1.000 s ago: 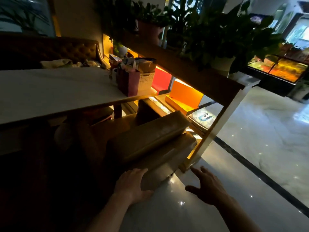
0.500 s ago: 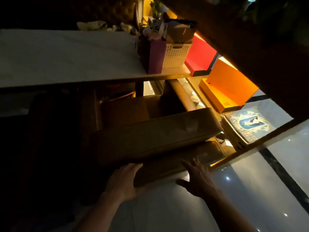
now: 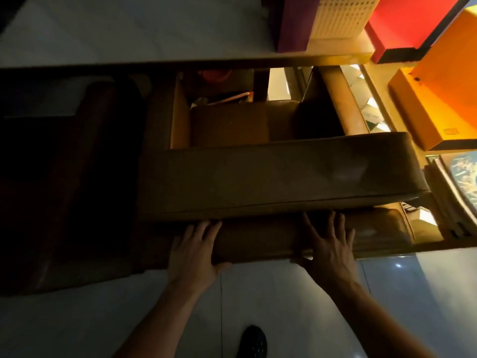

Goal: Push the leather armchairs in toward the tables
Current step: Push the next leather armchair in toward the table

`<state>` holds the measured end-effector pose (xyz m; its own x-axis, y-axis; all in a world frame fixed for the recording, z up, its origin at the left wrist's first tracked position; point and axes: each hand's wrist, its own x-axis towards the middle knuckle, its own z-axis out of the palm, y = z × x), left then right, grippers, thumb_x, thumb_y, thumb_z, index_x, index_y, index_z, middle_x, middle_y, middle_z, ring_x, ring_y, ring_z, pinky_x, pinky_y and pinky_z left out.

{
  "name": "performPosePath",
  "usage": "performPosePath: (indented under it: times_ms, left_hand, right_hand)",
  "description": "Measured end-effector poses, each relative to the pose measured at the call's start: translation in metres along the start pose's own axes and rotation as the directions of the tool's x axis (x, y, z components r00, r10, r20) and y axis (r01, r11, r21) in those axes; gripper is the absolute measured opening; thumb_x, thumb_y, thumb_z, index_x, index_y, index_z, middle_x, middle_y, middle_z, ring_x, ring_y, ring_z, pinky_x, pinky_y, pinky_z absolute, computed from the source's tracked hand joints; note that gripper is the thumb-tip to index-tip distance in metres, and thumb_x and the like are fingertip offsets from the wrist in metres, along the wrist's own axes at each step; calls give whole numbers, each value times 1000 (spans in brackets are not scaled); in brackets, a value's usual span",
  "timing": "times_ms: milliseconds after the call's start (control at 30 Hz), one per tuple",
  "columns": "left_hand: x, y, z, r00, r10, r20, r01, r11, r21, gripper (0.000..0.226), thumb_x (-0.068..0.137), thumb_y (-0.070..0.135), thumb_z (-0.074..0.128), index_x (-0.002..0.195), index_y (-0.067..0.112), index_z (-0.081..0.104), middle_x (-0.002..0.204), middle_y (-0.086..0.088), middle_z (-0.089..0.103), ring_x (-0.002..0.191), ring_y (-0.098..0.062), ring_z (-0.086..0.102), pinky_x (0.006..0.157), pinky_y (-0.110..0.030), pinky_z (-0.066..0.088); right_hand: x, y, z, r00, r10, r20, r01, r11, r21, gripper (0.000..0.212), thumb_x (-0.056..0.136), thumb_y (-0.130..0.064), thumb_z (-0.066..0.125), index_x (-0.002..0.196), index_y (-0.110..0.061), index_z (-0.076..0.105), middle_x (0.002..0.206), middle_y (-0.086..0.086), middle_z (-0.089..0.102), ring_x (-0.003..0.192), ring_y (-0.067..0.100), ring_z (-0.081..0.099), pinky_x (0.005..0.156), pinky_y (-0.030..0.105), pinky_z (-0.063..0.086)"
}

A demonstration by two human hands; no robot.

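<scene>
A tan leather armchair (image 3: 271, 177) stands below me with its padded backrest toward me and its seat partly under the white table (image 3: 129, 29). My left hand (image 3: 192, 250) lies on the lower back panel of the armchair, fingers spread and thumb wrapped under its edge. My right hand (image 3: 329, 248) presses flat on the same panel further right, fingers pointing up to the backrest cushion. A second, darker armchair (image 3: 64, 189) stands in shadow to the left.
On the table's right end stand a purple box (image 3: 294, 24) and a white perforated basket (image 3: 343, 16). A shelf to the right holds a red box (image 3: 405, 24) and an orange box (image 3: 438, 104). Glossy floor (image 3: 284, 306) lies below, with my dark shoe (image 3: 251, 342).
The view has tilted down and closer to the armchair. My right hand has come from the air onto the chair's back panel. My left hand has stayed on it.
</scene>
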<state>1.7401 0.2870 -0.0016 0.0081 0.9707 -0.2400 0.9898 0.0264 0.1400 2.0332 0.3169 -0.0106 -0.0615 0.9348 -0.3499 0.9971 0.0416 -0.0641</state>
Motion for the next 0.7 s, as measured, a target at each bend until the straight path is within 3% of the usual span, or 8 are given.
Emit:
performPosePath:
  times_ms: [133, 233, 500, 700]
  left_hand:
    - [2, -6, 0, 1000, 27, -6, -27, 999, -31, 89, 75, 74, 60, 148, 39, 25, 145, 11, 32, 133, -21, 27, 107, -47, 33]
    - [0, -9, 4, 998, 35, -42, -38, 997, -68, 85, 76, 73, 60, 146, 37, 29, 141, 10, 36, 131, -22, 29, 108, -48, 31]
    - [-8, -30, 16, 991, 46, -126, -55, 996, -69, 85, 74, 74, 59, 145, 37, 32, 133, 9, 42, 122, -21, 35, 103, -44, 31]
    - [-25, -62, 16, 991, 38, -127, -49, 995, -87, 85, 74, 74, 59, 145, 39, 31, 134, 11, 40, 124, -20, 35, 106, -43, 30]
  right_hand:
    - [2, -4, -5, 1000, -20, -20, 18, 996, -91, 116, 67, -76, 69, 157, -35, 9, 159, 27, 8, 142, 52, 9, 112, 64, 26]
    - [5, -6, -7, 999, -25, -41, 19, 990, -138, 113, 63, -76, 71, 156, -29, 24, 152, 30, 22, 136, 52, 20, 105, 60, 34]
    - [0, -22, 0, 1000, 7, 29, 0, 971, -237, 112, 69, -88, 46, 157, -35, 1, 155, 26, 12, 140, 50, 11, 111, 56, 33]
    - [-20, -56, 14, 997, 26, 72, -10, 978, -209, 108, 75, -87, 40, 155, -36, -11, 159, 27, -2, 144, 53, 1, 116, 61, 24]
